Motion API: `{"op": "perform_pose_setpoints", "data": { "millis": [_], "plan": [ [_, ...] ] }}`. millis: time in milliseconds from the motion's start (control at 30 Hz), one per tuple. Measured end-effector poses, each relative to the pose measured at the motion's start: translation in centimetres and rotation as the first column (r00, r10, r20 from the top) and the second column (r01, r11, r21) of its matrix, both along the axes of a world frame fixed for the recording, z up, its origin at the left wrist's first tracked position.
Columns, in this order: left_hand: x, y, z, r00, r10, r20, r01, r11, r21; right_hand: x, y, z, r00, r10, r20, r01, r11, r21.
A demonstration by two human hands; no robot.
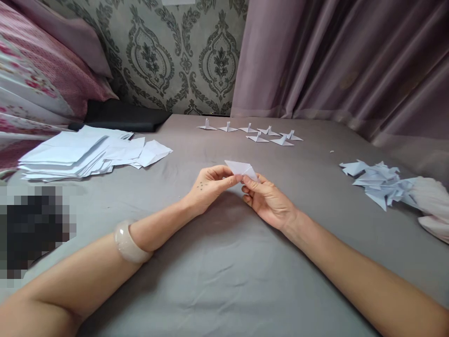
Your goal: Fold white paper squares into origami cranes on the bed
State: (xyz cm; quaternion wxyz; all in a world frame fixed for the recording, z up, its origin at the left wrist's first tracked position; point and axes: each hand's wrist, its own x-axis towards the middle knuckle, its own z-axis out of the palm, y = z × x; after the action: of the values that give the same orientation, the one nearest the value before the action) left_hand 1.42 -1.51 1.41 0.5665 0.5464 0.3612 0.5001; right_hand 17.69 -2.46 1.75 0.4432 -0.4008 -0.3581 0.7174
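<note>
A small folded piece of white paper [241,168] is held up above the grey cloth in the middle of the view, its pointed end to the upper left. My left hand [213,185] pinches its lower edge, with the thumb in front. From the right, my right hand [268,196] grips the same folded paper between thumb and fingers. The two thumbs nearly meet at its lower edge. Fingers behind the paper are partly hidden.
Stacked white paper sheets [66,152] lie at the left, with a black flat item [126,117] behind them. Several folded paper birds [258,137] stand at the back. More folded paper pieces [382,182] are heaped at the right beside pale fabric [433,199]. Curtains [315,56] hang behind.
</note>
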Motion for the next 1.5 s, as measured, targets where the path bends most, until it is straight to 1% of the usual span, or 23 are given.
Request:
{"op": "perform_pose_setpoints", "data": {
  "millis": [67, 100, 133, 167, 200, 267, 333, 367, 400, 467, 500, 567, 633, 667, 733, 800, 833, 933, 1000, 1100, 1300, 1400, 1500],
  "plan": [
    [-0.2, 0.1, -0.1, 0.99, 0.1, -0.098, -0.091, 0.992, 0.092, 0.3, 0.1, -0.1, 0.982, -0.041, 0.187, 0.011, 0.987, 0.159],
    [-0.4, 0.2, -0.2, 0.971, 0.168, -0.173, -0.137, 0.974, 0.179, 0.5, 0.2, -0.1, 0.949, -0.11, 0.296, 0.026, 0.961, 0.276],
    [-0.5, 0.3, -0.3, 0.937, 0.244, -0.249, -0.167, 0.941, 0.294, 0.8, 0.3, -0.1, 0.896, -0.209, 0.391, 0.035, 0.913, 0.407],
    [-0.7, 0.4, -0.4, 0.892, 0.326, -0.314, -0.174, 0.888, 0.426, 1.0, 0.4, -0.2, 0.83, -0.32, 0.457, 0.03, 0.843, 0.537],
    [-0.8, 0.5, -0.5, 0.842, 0.402, -0.36, -0.152, 0.817, 0.557, 1.2, 0.5, -0.3, 0.763, -0.423, 0.489, 0.003, 0.759, 0.651],
    [-1.1, 0.6, -0.7, 0.753, 0.521, -0.402, -0.037, 0.643, 0.765, 1.6, 0.5, -0.6, 0.656, -0.561, 0.504, -0.107, 0.593, 0.798],
    [-1.4, 0.6, -0.8, 0.675, 0.598, -0.431, 0.118, 0.49, 0.864, 1.8, 0.3, -0.9, 0.57, -0.647, 0.507, -0.24, 0.459, 0.856],
    [-1.5, 0.6, -0.8, 0.636, 0.631, -0.444, 0.188, 0.432, 0.882, 1.8, 0.2, -1.1, 0.525, -0.68, 0.512, -0.305, 0.411, 0.859],
    [-1.6, 0.7, -0.8, 0.599, 0.657, -0.458, 0.249, 0.391, 0.886, 1.8, 0.1, -1.3, 0.477, -0.711, 0.517, -0.368, 0.373, 0.852],
    [-1.6, 0.7, -0.9, 0.527, 0.694, -0.491, 0.343, 0.355, 0.87, 1.7, -0.1, -1.5, 0.374, -0.761, 0.531, -0.48, 0.331, 0.812],
    [-1.6, 0.7, -0.9, 0.495, 0.7, -0.515, 0.383, 0.357, 0.852, 1.7, -0.1, -1.5, 0.324, -0.773, 0.545, -0.528, 0.33, 0.782],
    [-1.6, 0.7, -1.0, 0.431, 0.685, -0.587, 0.458, 0.395, 0.797, 1.6, -0.2, -1.6, 0.237, -0.767, 0.596, -0.603, 0.365, 0.709],
    [-1.5, 0.7, -1.1, 0.376, 0.626, -0.684, 0.519, 0.469, 0.715, 1.6, -0.3, -1.7, 0.187, -0.709, 0.68, -0.637, 0.439, 0.633],
    [-1.5, 0.6, -1.2, 0.359, 0.58, -0.731, 0.533, 0.516, 0.671, 1.6, -0.3, -1.8, 0.184, -0.659, 0.729, -0.635, 0.486, 0.6],
    [-1.5, 0.6, -1.3, 0.363, 0.466, -0.807, 0.516, 0.621, 0.591, 1.7, -0.3, -1.8, 0.22, -0.535, 0.816, -0.596, 0.589, 0.546],
    [-1.6, 0.5, -1.3, 0.41, 0.353, -0.841, 0.448, 0.726, 0.523, 1.9, -0.2, -1.7, 0.296, -0.411, 0.863, -0.534, 0.678, 0.506],
    [-1.6, 0.5, -1.2, 0.442, 0.305, -0.843, 0.403, 0.772, 0.491, 2.0, 0.0, -1.6, 0.336, -0.36, 0.871, -0.506, 0.711, 0.489],
    [-1.7, 0.5, -0.9, 0.539, 0.186, -0.821, 0.27, 0.886, 0.378, 2.2, 0.4, -1.3, 0.426, -0.255, 0.868, -0.445, 0.776, 0.447],
    [-1.7, 0.7, -0.7, 0.595, 0.112, -0.796, 0.203, 0.937, 0.283, 2.3, 0.6, -1.0, 0.458, -0.214, 0.863, -0.414, 0.807, 0.42],
    [-1.8, 0.9, -0.5, 0.643, 0.035, -0.765, 0.149, 0.974, 0.17, 2.3, 1.0, -0.9, 0.476, -0.178, 0.861, -0.382, 0.84, 0.385],
    [-1.8, 1.3, -0.6, 0.703, -0.05, -0.709, 0.12, 0.992, 0.049, 2.1, 1.4, -1.2, 0.455, -0.188, 0.87, -0.354, 0.859, 0.37],
    [-1.8, 1.4, -0.7, 0.719, -0.06, -0.693, 0.114, 0.993, 0.033, 1.9, 1.5, -1.2, 0.452, -0.205, 0.868, -0.352, 0.854, 0.384],
    [-1.8, 1.6, -0.9, 0.7, -0.032, -0.714, 0.099, 0.994, 0.053, 1.8, 1.5, -1.0, 0.427, -0.222, 0.877, -0.334, 0.862, 0.381]
  ]
}}
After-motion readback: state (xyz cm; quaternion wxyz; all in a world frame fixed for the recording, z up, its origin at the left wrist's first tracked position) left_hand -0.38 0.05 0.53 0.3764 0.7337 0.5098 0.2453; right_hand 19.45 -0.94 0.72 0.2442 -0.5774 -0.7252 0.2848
